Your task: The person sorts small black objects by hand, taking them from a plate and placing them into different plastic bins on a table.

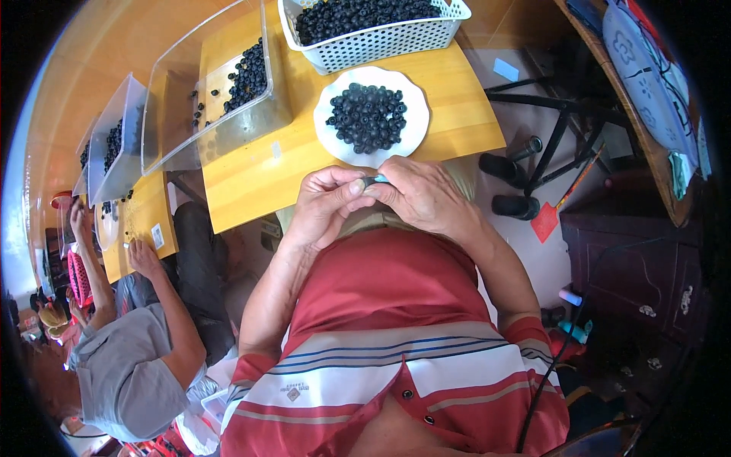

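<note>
Plastic basket; glossy wooden table.

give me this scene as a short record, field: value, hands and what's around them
left hand: left hand, thumb and fingers pinching a small dark thing
right hand: right hand, fingertips meeting the left's at a teal bit, too small to identify
plate: white plate, just beyond the hands, holding dark berries
basket: white basket, behind the plate, full of berries
box: clear box, left of the plate, berries inside
surface: yellow table
nearby: person in grey shirt, at left
</note>
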Motion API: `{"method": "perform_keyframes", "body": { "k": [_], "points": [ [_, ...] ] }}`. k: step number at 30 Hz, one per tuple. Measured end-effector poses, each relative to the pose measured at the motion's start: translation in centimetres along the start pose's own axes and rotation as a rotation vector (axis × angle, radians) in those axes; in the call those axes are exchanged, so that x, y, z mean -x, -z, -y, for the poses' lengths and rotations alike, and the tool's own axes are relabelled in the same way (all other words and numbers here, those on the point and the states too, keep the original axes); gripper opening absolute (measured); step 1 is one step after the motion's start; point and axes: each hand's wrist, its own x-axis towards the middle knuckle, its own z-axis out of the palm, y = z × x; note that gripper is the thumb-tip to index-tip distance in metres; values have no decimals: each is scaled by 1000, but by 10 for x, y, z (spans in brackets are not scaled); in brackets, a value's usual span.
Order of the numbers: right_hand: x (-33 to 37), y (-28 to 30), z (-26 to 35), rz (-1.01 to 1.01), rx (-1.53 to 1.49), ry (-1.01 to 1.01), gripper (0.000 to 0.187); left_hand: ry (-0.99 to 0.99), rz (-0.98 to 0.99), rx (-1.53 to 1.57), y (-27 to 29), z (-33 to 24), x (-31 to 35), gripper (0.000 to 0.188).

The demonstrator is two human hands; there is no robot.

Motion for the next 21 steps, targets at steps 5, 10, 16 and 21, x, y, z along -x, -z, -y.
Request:
{"method": "perform_keyframes", "body": {
  "k": [5,10,16,21],
  "points": [
    [1,-5,-2,-5,90,36,34,14,-13,73,4,6,3,13],
    [1,-8,-2,-40,85,75,34,29,-26,133,2,8,5,13],
    [-2,-10,-5,-45,36,69,37,0,14,165,0,7,3,12],
    [-3,-11,-6,-40,27,80,38,7,6,157,3,8,4,12]
  ]
}}
